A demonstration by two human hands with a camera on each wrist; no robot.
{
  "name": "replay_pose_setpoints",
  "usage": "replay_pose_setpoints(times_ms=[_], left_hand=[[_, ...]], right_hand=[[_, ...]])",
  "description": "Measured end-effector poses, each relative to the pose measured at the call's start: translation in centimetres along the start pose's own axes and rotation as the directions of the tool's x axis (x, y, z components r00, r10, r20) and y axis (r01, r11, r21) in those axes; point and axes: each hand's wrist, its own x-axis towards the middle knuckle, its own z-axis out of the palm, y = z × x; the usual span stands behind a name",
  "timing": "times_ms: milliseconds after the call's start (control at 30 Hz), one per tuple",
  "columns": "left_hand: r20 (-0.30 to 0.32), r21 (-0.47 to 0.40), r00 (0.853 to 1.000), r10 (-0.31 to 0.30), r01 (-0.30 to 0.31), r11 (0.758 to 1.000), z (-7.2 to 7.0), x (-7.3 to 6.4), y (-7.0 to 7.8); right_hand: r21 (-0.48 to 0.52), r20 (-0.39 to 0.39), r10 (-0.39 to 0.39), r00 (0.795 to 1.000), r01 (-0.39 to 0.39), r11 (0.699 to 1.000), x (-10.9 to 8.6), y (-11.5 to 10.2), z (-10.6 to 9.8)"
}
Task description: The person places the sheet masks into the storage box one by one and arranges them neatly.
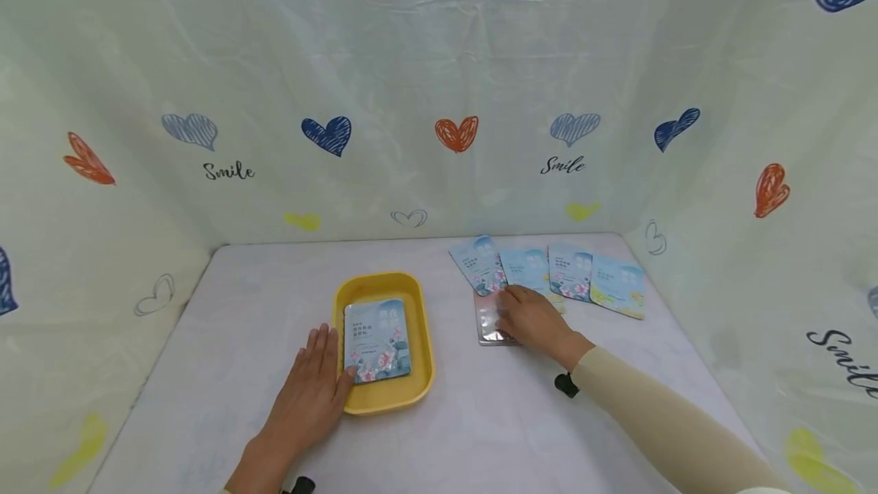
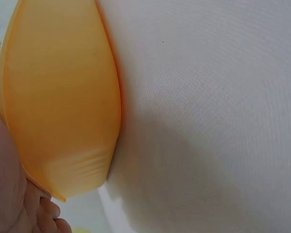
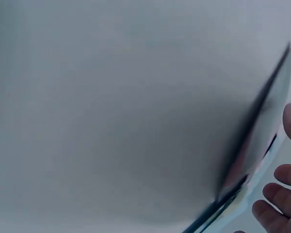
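My left hand (image 1: 310,393) lies with straight fingers along the left rim of a yellow tray (image 1: 425,353), its thumb at the corner of a blue floral packet (image 1: 366,326) inside. The left wrist view shows the tray's outer wall (image 2: 63,92) beside my hand (image 2: 9,189). My right hand (image 1: 535,319) is over a silvery packet (image 1: 490,320), fingertips at its upper right part. In the right wrist view, this packet's edge (image 3: 262,126) is seen side-on, with loosely bent fingers (image 3: 281,199) just over it.
Several blue packets lie at the back right: a tilted one (image 1: 478,261) overlapping the silvery packet, one partly behind my right hand (image 1: 527,265), a floral one (image 1: 571,271) and a yellow-flowered one (image 1: 617,286). A white cloth (image 1: 240,311) covers the table. A heart-printed curtain (image 1: 391,82) surrounds it.
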Motion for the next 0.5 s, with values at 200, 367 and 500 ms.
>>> replay_pose_setpoints(times_ms=[200, 367, 500], left_hand=[[0.01, 0.008, 1.0, 0.0, -0.001, 1.0, 0.0, 0.0, -0.2], [0.025, 0.011, 1.0, -0.009, 0.009, 1.0, 0.0, 0.1, 0.0], [0.026, 0.01, 1.0, -0.016, 0.016, 1.0, -0.1, 0.1, 0.1]], right_hand=[[-0.036, 0.127, 0.003, 0.992, 0.001, 0.999, -1.6, 0.4, 0.1], [-0.047, 0.165, 0.004, 0.986, 0.004, 0.999, -2.2, 0.1, 0.4], [-0.046, 0.163, -0.015, 0.987, 0.023, 0.999, -2.6, -0.7, 0.7]])
